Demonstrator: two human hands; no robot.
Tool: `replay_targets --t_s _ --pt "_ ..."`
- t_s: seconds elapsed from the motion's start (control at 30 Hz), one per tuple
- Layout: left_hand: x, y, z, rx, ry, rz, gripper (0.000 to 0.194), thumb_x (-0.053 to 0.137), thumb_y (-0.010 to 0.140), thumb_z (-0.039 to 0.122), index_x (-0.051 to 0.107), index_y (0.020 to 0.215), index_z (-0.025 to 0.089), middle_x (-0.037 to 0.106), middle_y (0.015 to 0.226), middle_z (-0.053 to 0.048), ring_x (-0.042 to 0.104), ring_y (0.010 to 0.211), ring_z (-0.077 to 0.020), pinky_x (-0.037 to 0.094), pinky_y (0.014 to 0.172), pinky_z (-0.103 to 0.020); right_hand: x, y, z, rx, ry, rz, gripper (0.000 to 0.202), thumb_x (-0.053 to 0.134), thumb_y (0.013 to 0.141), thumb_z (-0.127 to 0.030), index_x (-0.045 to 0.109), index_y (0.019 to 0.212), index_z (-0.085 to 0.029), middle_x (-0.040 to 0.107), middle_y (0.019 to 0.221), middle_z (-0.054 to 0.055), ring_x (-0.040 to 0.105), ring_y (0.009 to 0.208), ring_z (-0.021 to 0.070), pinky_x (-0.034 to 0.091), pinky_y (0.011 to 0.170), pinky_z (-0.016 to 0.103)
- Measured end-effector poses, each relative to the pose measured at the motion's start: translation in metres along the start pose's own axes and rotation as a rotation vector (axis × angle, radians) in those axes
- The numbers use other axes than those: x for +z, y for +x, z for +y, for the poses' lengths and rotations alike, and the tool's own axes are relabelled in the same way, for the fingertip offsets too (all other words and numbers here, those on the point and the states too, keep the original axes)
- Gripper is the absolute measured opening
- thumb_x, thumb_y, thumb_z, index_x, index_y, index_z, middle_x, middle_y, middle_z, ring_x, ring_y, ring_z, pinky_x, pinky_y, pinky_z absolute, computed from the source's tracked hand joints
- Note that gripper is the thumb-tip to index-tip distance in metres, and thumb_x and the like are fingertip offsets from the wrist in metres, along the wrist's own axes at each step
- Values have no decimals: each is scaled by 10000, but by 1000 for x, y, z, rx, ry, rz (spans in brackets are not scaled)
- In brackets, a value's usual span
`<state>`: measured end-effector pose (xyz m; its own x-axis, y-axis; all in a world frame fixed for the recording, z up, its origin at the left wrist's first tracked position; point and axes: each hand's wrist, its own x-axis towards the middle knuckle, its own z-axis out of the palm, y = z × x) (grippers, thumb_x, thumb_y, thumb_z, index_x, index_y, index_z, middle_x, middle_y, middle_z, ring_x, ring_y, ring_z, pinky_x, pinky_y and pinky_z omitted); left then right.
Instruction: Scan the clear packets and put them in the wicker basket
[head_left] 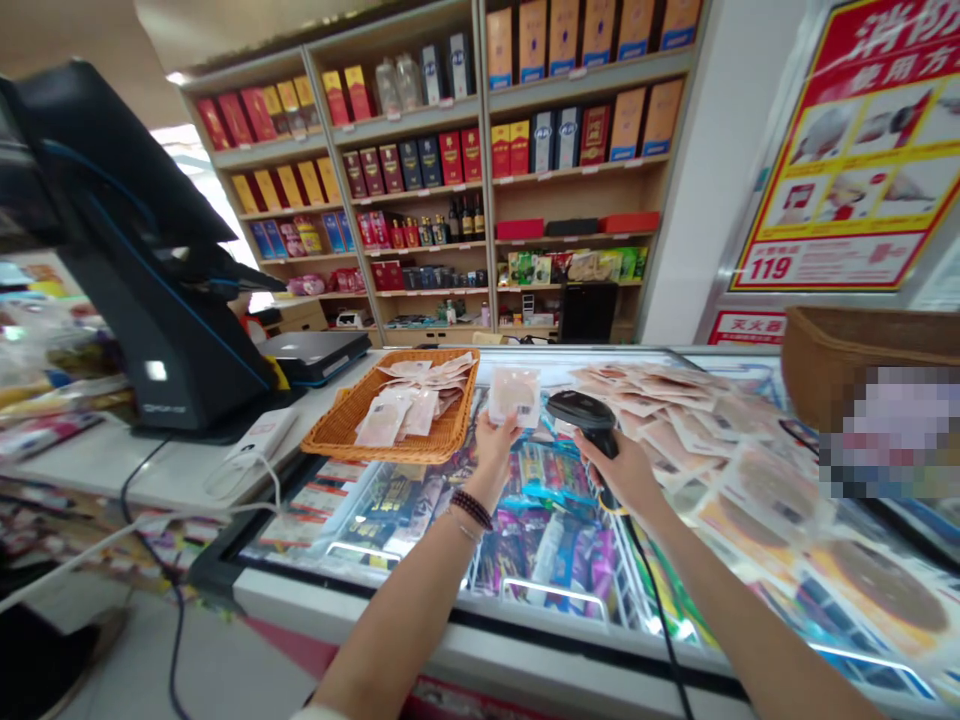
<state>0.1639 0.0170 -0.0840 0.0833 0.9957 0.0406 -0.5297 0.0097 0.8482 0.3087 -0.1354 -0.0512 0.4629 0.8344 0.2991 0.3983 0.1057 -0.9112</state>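
Note:
Pinched in my left hand [496, 440] is a small clear packet [514, 392] with a barcode near its lower right corner. My right hand [619, 465] grips a black barcode scanner [581, 408], its head turned toward the packet and a little apart from it. From its handle a black cable runs down over the front edge. Left of my left hand, an orange wicker basket [390, 445] holds several similar packets [412, 400]. More flat packets [675, 400] lie spread in a heap to the right of the scanner, on the freezer's glass top [555, 365].
A black checkout terminal [142, 250] stands at the left, with a dark flat device [315, 352] beside it. A brown basket [870, 335] sits at the far right. Shelves [420, 120] of boxes and bottles line the back. White cable [247, 505] hangs at the left edge.

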Motion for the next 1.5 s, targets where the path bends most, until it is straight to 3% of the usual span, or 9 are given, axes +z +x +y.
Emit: replay_targets --t_s 0.3,0.53,1.0,1.13,1.3,1.4,1.5 --pt "-13 1 -6 25 -70 1 349 861 817 302 581 1010 225 769 1092 -71 759 1067 -191 610 959 -329 5 -7 -9 -27 -40 -93 447 677 849 -665 564 696 -260 562 427 -26 521 373 173 421 463 312" --pt "-12 -1 -6 35 -57 32 360 854 842 311 582 1067 242 756 1168 -60 757 1073 -164 620 932 -281 3 -8 -12 -26 -53 -157 444 650 862 -653 544 665 -270 534 401 -36 502 365 167 418 470 311" --pt "-12 2 -2 10 -102 70 324 856 851 257 624 1074 220 769 1136 -82 763 1097 -189 633 957 -311 -4 -5 -7 -8 26 -98 479 705 828 -675 556 665 -250 559 431 -25 498 346 150 408 424 290" --pt "-6 11 -2 -41 -115 139 255 842 847 183 623 976 203 774 1049 -80 785 1025 -204 653 956 -352 -24 -3 -1 -20 5 -10 486 684 831 -681 562 653 -246 548 421 -24 499 339 147 400 404 277" --pt "14 17 -14 -61 -103 168 239 834 842 159 614 920 211 775 948 -54 798 953 -195 658 953 -357 -73 -2 9 15 -34 161 504 686 788 -721 574 662 -246 550 414 -16 509 352 155 412 412 283" --pt "38 16 -22 -75 -114 76 212 816 856 144 628 930 207 785 952 -55 798 934 -178 649 968 -348 -108 -6 13 45 -42 263 541 720 732 -763 573 645 -250 572 428 6 533 369 177 429 407 301" --pt "74 14 -26 -98 -89 -60 220 838 834 146 651 938 195 794 946 -59 796 907 -175 644 973 -355 -135 -14 14 47 7 352 553 760 699 -773 563 632 -261 583 450 8 532 375 184 449 404 317"
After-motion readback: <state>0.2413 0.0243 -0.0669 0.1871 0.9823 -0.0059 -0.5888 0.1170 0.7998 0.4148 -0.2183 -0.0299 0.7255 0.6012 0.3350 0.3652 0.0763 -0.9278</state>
